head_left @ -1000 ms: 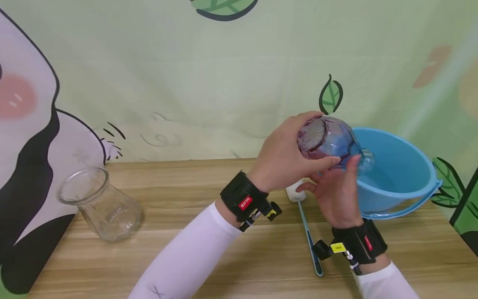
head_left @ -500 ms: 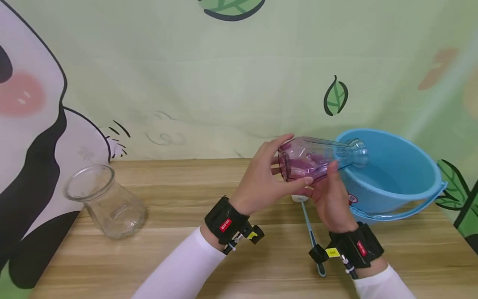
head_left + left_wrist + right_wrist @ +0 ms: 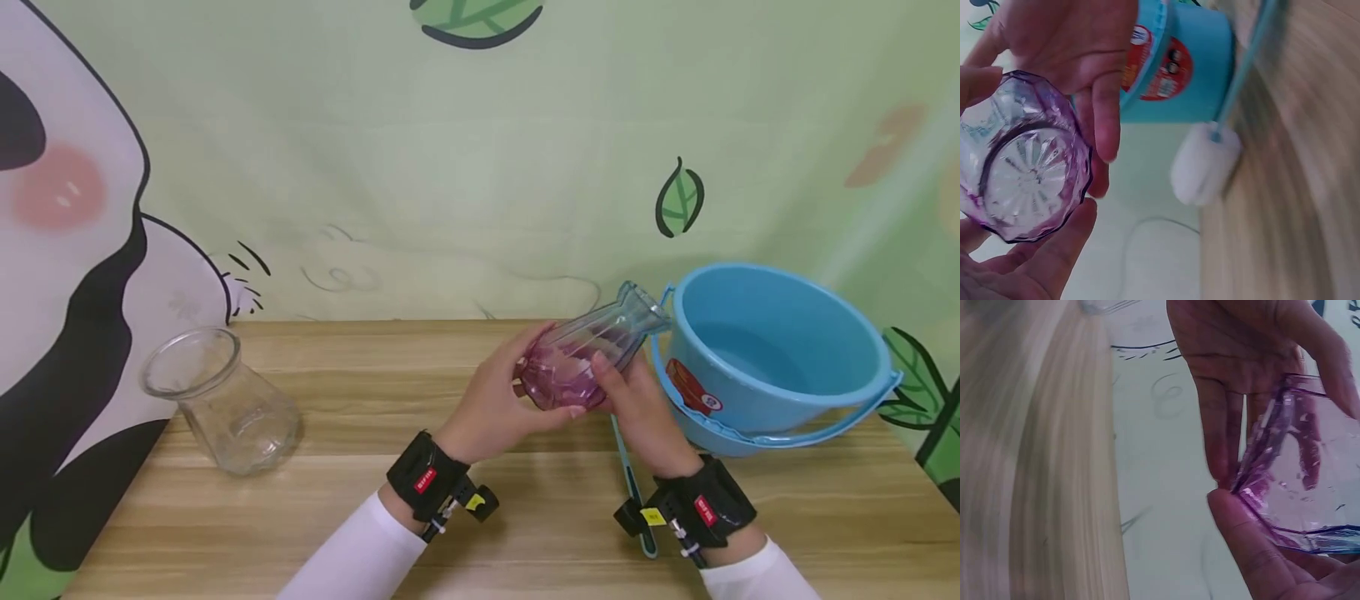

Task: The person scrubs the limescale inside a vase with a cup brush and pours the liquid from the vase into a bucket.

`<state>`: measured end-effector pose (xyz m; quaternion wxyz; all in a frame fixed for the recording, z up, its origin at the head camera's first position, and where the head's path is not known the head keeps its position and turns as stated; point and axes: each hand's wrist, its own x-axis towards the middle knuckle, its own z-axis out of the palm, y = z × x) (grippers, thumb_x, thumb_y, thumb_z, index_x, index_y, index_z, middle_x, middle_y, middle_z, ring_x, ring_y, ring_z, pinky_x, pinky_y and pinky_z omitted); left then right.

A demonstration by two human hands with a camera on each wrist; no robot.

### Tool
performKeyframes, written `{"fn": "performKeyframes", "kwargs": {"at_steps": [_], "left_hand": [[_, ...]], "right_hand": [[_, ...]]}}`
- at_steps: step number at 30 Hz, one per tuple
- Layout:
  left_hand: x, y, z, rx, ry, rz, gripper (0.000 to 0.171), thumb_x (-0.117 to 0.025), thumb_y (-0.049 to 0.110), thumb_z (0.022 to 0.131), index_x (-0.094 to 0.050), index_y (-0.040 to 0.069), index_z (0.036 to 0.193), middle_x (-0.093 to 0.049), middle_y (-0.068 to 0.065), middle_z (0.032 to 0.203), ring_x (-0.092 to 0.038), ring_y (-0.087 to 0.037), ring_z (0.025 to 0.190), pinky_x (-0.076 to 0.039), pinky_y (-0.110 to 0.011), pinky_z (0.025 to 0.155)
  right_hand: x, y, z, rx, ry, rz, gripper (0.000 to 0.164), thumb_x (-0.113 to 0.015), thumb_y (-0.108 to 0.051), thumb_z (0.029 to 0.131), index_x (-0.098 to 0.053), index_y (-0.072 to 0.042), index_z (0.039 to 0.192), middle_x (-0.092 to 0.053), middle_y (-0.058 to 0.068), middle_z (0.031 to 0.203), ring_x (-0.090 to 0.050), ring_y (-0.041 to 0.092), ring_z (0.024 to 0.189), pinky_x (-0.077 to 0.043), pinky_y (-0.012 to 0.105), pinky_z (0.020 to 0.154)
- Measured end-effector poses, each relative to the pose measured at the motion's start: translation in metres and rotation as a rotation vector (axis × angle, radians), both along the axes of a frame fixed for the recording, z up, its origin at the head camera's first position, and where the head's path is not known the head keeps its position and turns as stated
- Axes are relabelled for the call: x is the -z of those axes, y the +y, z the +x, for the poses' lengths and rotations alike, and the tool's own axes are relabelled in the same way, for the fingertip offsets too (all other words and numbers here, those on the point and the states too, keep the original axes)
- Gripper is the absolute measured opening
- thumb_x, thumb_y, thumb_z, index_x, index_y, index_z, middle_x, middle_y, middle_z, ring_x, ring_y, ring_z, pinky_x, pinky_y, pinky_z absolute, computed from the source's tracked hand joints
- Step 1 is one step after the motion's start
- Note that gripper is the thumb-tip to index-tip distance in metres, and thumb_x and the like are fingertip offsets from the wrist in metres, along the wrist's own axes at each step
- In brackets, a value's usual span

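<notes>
Both hands hold a glass vase, purple at its faceted base and fading to blue at the flared neck. It is tilted above the table, its mouth up and to the right. My left hand grips the base end, thumb underneath and fingers behind. From the right, my right hand holds the body, with its thumb on the near side below the neck. The left wrist view shows the star-patterned bottom between the two hands. Beneath the right wrist lies a long-handled brush, whose white sponge head shows in the left wrist view.
A blue bucket with a lowered handle stands just right of the vase. At the left is a clear glass jar with a wide mouth. A printed cloth hangs behind the wooden table.
The vase has moved left and down, away from over the bucket, with both hands on it. It has turned from its mouth over the bucket to its mouth pointing up and right.
</notes>
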<state>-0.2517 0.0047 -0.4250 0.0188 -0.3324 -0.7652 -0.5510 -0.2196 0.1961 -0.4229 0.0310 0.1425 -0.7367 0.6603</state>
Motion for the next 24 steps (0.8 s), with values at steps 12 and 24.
{"fn": "performKeyframes", "kwargs": {"at_steps": [12,24], "left_hand": [[0.042,-0.025,0.008,-0.043,-0.111,-0.139,0.100,-0.087,0.043,0.068,-0.026,0.039,0.147,-0.051,0.006,0.133,-0.050,-0.009,0.112,-0.050,-0.037,0.089],[0.058,-0.034,0.011,-0.081,-0.134,-0.185,0.099,-0.090,0.034,0.065,-0.031,0.029,0.145,-0.047,0.003,0.134,-0.046,-0.010,0.115,-0.045,-0.041,0.096]], "right_hand": [[0.020,-0.018,0.002,-0.019,-0.052,0.347,0.070,-0.062,-0.047,0.092,-0.023,-0.037,0.148,-0.054,0.008,0.132,-0.054,0.020,0.111,-0.050,0.050,0.090],[0.025,-0.036,0.007,-0.067,-0.086,0.326,0.069,-0.066,-0.043,0.090,-0.027,-0.036,0.146,-0.049,0.006,0.132,-0.052,0.022,0.109,-0.050,0.049,0.087]]}}
